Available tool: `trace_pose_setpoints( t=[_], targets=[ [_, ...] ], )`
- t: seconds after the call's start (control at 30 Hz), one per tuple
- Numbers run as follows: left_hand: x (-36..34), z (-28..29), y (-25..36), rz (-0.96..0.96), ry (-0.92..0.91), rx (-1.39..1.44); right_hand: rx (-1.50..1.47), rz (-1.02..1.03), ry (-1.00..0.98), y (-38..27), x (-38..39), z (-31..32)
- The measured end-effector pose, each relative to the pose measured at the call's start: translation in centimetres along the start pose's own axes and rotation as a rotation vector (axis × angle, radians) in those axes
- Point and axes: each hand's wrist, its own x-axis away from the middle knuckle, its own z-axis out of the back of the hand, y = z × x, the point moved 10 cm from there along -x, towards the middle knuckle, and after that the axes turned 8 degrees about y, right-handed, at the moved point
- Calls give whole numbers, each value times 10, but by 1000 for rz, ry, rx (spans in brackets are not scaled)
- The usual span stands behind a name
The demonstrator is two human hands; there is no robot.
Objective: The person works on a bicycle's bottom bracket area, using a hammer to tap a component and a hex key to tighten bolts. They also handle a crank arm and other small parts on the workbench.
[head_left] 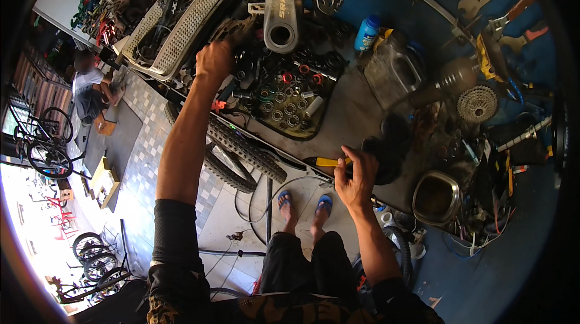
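My left hand (214,61) is curled over the left side of the bench, beside a dark tray (314,133) of small bike parts. Its fingertips are hidden, and dark brownish clutter (240,29) lies just beyond them. At the bench's near edge my right hand (357,180) pinches the end of a slim yellow tool (329,162) with a dark tip pointing left. Inside the tray lie several bearing rings (290,108), red rings and a silver cylinder (313,106). A crank arm (281,16) hangs above the tray's far side.
A white perforated basket (181,34) stands at the back left. On the right are a blue bottle (367,32), a grey jug (393,73), a cassette (477,104) and a metal pan (436,197). Bike tyres (248,152) lean below the bench edge. A person (90,88) crouches far left.
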Motion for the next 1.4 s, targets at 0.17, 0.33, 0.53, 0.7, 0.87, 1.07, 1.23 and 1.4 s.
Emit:
trace_pose_setpoints(
  t=[0.17, 0.33, 0.53, 0.7, 0.87, 1.07, 1.23, 1.4],
  targets=[
    [-9, 20, -6, 0, 95, 21, -9, -20, -6, 2, 0, 0],
    [-15, 21, -13, -15, 125, 12, -7, -25, -12, 1, -1, -1],
    [-18, 13, -17, 17, 80, 31, -5, -20, -17, 0, -2, -1],
    [-13, 14, -9, 29, 75, 12, -2, -12, -9, -1, -3, -1],
    [-1, 12, 6, 9, 90, -5, -9, -16, -9, -1, -4, -1],
    [7, 2, 8, 38, 107, -6, -8, -20, -20, 1, -2, -1],
    [11, -6, 5, 28, 118, 15, 22, -8, -25, 2, 0, -3],
    [17, -6, 7, -25, 152, 6, 29, -9, -21, 3, 2, -2]
  ],
)
